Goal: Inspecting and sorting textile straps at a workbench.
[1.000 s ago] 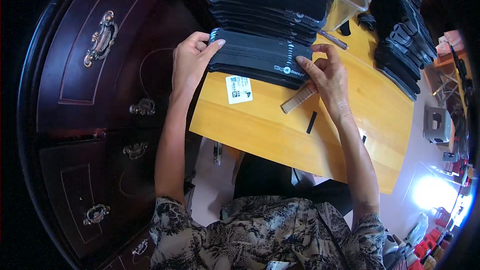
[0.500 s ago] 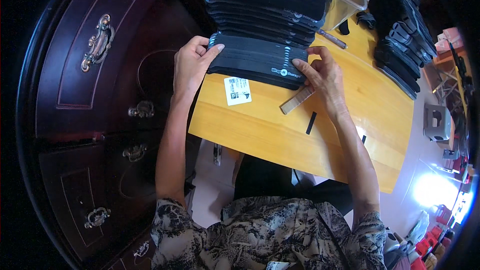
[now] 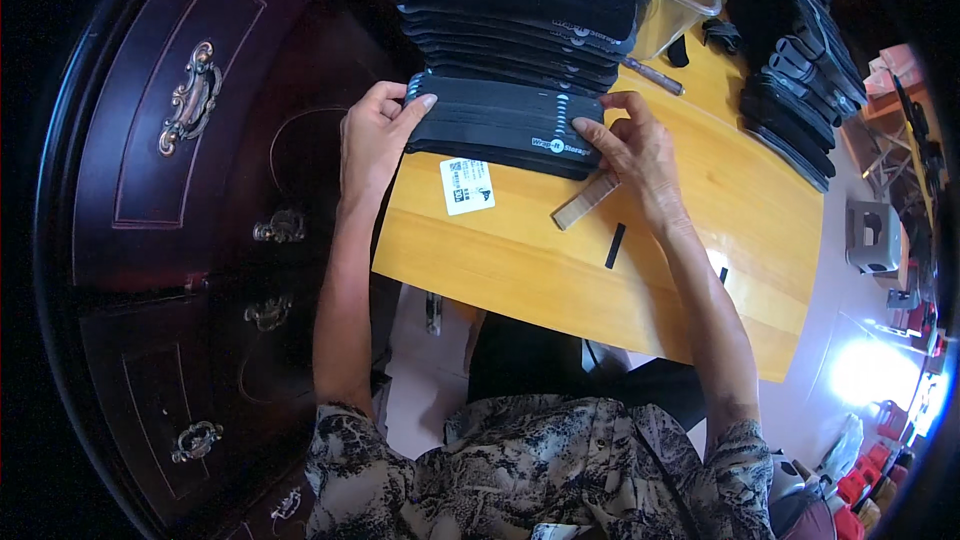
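A bundle of flat black straps (image 3: 485, 118) lies near the table's far left, with pale blue stitching and white lettering across the top one. My left hand (image 3: 378, 130) pinches its left end, thumb on top and fingers curled behind. At the right end, my right hand (image 3: 632, 148) presses its thumb on the top strap, its fingers bent around the edge. Just beyond the bundle rises a tall row of similar black straps (image 3: 520, 15). A white label card (image 3: 467, 186) sits below the bundle. Close under my right hand lies a short tan strip (image 3: 585, 202).
A small black strip (image 3: 616, 246) rests on the wooden table (image 3: 490, 250). Behind are a clear plastic bin (image 3: 690, 5) and a pen-like stick (image 3: 652, 76). More black straps (image 3: 790, 125) are piled at the right. A dark drawer cabinet (image 3: 190, 200) stands close on my left.
The whole view has shifted slightly, so things sit a little further left. Both hands keep their hold on the strap bundle, which stays in place on the table.
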{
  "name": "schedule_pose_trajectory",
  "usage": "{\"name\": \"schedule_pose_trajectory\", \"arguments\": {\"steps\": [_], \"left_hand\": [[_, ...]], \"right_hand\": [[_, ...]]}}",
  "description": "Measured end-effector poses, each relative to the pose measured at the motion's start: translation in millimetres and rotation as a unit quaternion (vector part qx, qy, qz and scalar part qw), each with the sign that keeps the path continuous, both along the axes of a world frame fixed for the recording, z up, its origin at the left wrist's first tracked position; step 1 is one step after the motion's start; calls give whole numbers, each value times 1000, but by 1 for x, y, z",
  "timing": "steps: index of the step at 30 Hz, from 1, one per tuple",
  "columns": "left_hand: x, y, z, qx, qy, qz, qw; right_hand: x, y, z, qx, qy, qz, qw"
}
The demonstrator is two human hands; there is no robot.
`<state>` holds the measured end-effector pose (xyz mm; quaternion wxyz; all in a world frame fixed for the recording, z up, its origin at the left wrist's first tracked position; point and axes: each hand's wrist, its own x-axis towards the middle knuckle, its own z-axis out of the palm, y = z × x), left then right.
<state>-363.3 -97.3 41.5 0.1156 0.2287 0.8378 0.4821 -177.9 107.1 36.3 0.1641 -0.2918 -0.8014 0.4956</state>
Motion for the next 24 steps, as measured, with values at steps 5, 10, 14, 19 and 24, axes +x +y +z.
{"name": "schedule_pose_trajectory", "arguments": {"steps": [5, 10, 14, 19, 24], "left_hand": [[4, 6, 5, -23, -18, 6, 1000], [9, 2, 6, 15, -39, 13, 999], [10, 0, 8, -86, 25, 27, 996], [40, 0, 8, -61, 96, 42, 993], [64, 1, 9, -179, 467, -128, 856]], "right_hand": [[3, 4, 2, 5, -16, 9, 1000], [17, 18, 13, 14, -29, 9, 999], [24, 26, 6, 23, -8, 17, 1000], [19, 22, 13, -12, -29, 19, 999], [14, 34, 0, 9, -8, 33, 999]]}}
